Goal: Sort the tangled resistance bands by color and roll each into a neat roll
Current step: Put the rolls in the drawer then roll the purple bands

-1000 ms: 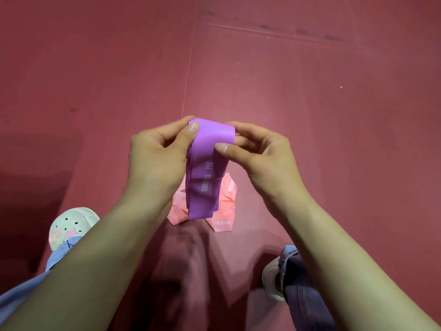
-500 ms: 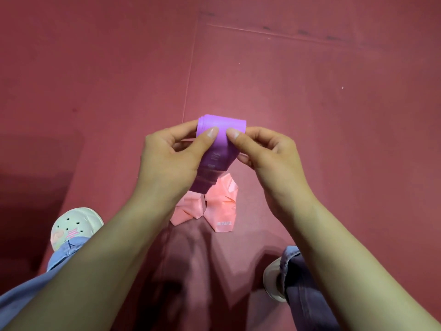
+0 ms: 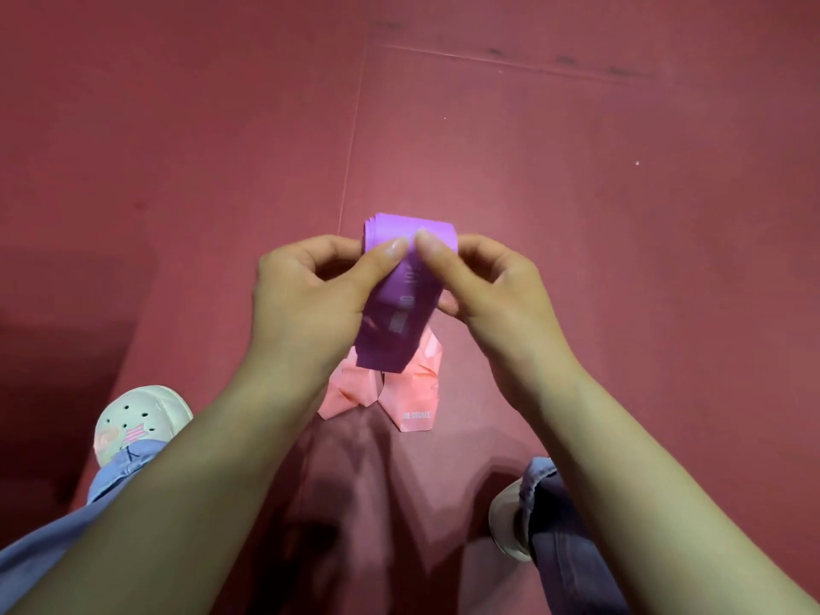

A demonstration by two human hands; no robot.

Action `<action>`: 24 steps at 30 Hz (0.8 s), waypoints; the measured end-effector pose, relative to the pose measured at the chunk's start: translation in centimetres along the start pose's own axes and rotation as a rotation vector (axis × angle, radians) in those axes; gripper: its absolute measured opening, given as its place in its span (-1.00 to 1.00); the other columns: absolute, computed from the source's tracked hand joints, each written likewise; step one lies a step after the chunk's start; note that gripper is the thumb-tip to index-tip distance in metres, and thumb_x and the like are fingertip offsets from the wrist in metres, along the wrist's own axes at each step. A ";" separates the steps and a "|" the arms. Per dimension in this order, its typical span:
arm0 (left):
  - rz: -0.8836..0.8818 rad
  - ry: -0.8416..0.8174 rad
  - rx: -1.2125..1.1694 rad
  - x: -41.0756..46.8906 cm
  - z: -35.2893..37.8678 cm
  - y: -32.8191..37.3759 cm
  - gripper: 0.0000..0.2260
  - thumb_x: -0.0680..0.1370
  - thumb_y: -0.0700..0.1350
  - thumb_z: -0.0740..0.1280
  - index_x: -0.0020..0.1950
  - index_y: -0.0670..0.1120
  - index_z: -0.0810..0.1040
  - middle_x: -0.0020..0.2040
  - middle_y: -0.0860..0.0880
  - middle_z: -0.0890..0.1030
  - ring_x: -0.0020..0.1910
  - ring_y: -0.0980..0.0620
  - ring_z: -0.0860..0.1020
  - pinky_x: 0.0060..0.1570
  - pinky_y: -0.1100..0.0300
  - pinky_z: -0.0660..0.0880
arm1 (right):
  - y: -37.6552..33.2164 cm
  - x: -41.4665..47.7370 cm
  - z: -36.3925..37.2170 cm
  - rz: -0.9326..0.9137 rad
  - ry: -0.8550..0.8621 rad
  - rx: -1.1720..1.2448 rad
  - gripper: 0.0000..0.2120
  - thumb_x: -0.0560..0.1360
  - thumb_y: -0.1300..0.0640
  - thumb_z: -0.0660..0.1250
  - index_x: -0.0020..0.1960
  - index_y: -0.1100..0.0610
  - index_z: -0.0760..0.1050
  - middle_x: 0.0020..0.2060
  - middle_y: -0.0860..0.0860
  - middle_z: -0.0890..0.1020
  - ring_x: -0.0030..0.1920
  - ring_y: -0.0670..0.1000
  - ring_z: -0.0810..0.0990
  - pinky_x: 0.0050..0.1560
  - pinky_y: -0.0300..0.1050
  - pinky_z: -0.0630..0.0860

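Note:
A purple resistance band [image 3: 401, 312] is held in the air at the middle of the view, its top part wound into a roll and a short flat tail hanging down. My left hand [image 3: 310, 299] pinches the roll from the left, thumb on its front. From the right, my right hand [image 3: 483, 290] pinches it too, and the two thumbs almost meet on the roll. A pink band [image 3: 415, 392] lies crumpled on the floor below, partly hidden by the purple tail.
The dark red mat floor [image 3: 577, 215] has a seam running up from the hands. My feet in pale shoes stand at the lower left [image 3: 133, 423] and lower right [image 3: 506, 521], with blue trouser legs over them.
The hanging purple tail has grown shorter as more of it wound into the roll. Both thumbs have come closer together on the roll.

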State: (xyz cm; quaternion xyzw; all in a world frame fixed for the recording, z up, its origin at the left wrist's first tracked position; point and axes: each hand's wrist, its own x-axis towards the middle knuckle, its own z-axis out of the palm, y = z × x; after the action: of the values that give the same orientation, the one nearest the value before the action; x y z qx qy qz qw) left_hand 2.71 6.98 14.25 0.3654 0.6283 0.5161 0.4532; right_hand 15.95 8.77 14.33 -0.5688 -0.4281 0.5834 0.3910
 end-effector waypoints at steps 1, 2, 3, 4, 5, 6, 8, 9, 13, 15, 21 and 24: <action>-0.010 0.019 0.007 0.0 0.1 0.0 -0.84 0.46 -0.08 0.46 -0.28 -0.12 0.64 -0.53 0.14 0.54 -0.53 0.26 0.45 -0.48 0.48 0.34 | 0.1 0.0 -0.1 -0.007 -0.018 0.014 -0.52 0.35 0.03 0.50 0.20 0.18 0.51 -0.03 0.08 0.66 -0.09 -0.08 0.63 -0.05 -0.12 0.59; -0.033 0.032 -0.009 -0.1 0.1 0.1 -0.81 0.47 -0.08 0.45 -0.30 -0.14 0.61 -0.56 0.14 0.51 -0.57 0.25 0.45 -0.52 0.49 0.33 | 0.2 0.1 -0.1 -0.012 -0.045 0.042 -0.48 0.35 0.14 0.51 0.27 0.14 0.46 0.02 0.08 0.66 -0.06 -0.08 0.64 -0.05 -0.20 0.58; -0.063 0.035 -0.048 -0.2 0.1 0.3 -0.79 0.47 -0.08 0.44 -0.31 -0.15 0.59 -0.57 0.12 0.52 -0.59 0.24 0.47 -0.55 0.48 0.35 | 0.2 0.2 -0.2 -0.025 -0.069 0.062 -0.46 0.36 0.26 0.50 0.30 0.15 0.45 0.03 0.10 0.65 -0.06 -0.05 0.64 -0.05 -0.22 0.58; -0.091 0.034 -0.087 -0.2 0.1 0.5 -0.78 0.45 -0.05 0.45 -0.32 -0.15 0.59 -0.56 0.10 0.54 -0.59 0.22 0.50 -0.56 0.46 0.38 | 0.2 0.2 -0.2 -0.046 -0.079 0.071 -0.50 0.37 0.34 0.47 0.28 0.19 0.47 0.02 0.13 0.65 -0.08 -0.04 0.64 -0.07 -0.22 0.58; -0.114 0.030 -0.102 -0.1 0.1 0.5 -0.75 0.40 0.03 0.47 -0.32 -0.14 0.59 -0.52 0.07 0.57 -0.56 0.20 0.53 -0.55 0.43 0.42 | 0.1 0.3 -0.2 -0.069 -0.079 0.073 -0.55 0.38 0.38 0.45 0.24 0.23 0.50 0.01 0.15 0.66 -0.10 -0.03 0.63 -0.08 -0.23 0.58; -0.133 0.024 -0.092 0.0 0.0 0.5 -0.69 0.31 0.13 0.48 -0.32 -0.12 0.60 -0.46 0.05 0.61 -0.50 0.20 0.55 -0.49 0.41 0.46 | 0.1 0.2 -0.2 -0.085 -0.076 0.075 -0.61 0.39 0.38 0.44 0.20 0.26 0.53 -0.01 0.17 0.67 -0.11 -0.02 0.64 -0.09 -0.23 0.58; -0.161 0.000 -0.075 0.3 -0.2 0.4 -0.53 0.13 0.31 0.44 -0.31 -0.09 0.61 -0.34 -0.01 0.64 -0.37 0.15 0.56 -0.33 0.32 0.51 | 0.1 0.2 -0.3 -0.089 -0.067 0.082 -0.72 0.40 0.32 0.45 0.11 0.25 0.58 -0.07 0.16 0.70 -0.13 -0.03 0.66 -0.06 -0.21 0.59; -0.174 -0.016 -0.064 0.3 -0.2 0.4 -0.49 0.08 0.35 0.42 -0.30 -0.08 0.61 -0.30 -0.02 0.63 -0.33 0.13 0.55 -0.26 0.27 0.51 | 0.2 0.1 -0.3 -0.082 -0.061 0.086 -0.77 0.41 0.27 0.45 0.06 0.24 0.61 -0.11 0.13 0.71 -0.15 -0.05 0.66 -0.04 -0.21 0.59; -0.151 -0.057 -0.051 -0.1 0.0 0.6 -0.49 0.12 0.29 0.46 -0.25 -0.13 0.60 -0.36 0.05 0.56 -0.35 0.14 0.48 -0.25 0.30 0.44 | 0.2 0.3 -0.3 -0.032 -0.019 0.100 -0.78 0.43 0.10 0.45 -0.10 0.27 0.63 -0.22 0.10 0.63 -0.18 -0.02 0.55 0.02 -0.06 0.50; -0.130 -0.053 -0.061 -0.1 0.1 0.5 -0.61 0.28 0.11 0.53 -0.19 -0.20 0.61 -0.41 0.09 0.56 -0.42 0.19 0.48 -0.39 0.43 0.41 | 0.2 0.3 -0.3 -0.015 0.003 0.103 -0.69 0.43 0.03 0.45 -0.12 0.32 0.62 -0.21 0.19 0.62 -0.17 0.02 0.52 0.06 0.06 0.50; -0.092 -0.039 -0.089 -0.2 0.2 0.3 -0.81 0.35 -0.13 0.53 -0.16 -0.17 0.59 -0.38 0.02 0.65 -0.42 0.15 0.55 -0.40 0.36 0.45 | 0.2 0.2 0.2 0.027 0.006 0.063 -0.52 0.47 -0.08 0.38 -0.12 0.40 0.56 -0.13 0.34 0.61 -0.13 0.03 0.52 0.28 0.17 0.44; -0.139 0.005 -0.173 0.0 0.0 0.4 -0.55 0.22 -0.12 0.61 -0.01 -0.12 0.48 -0.32 0.01 0.68 -0.37 0.11 0.61 -0.36 0.30 0.51 | 0.1 0.4 0.0 0.050 0.011 0.096 -0.56 0.49 -0.08 0.34 -0.13 0.35 0.59 -0.24 0.16 0.58 -0.17 0.00 0.53 0.16 0.00 0.52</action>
State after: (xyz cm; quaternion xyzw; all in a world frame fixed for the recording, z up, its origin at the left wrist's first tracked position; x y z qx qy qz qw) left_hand 2.74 7.07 14.60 0.2793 0.6062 0.5368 0.5161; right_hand 15.97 9.13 14.04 -0.5632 -0.3830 0.6096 0.4056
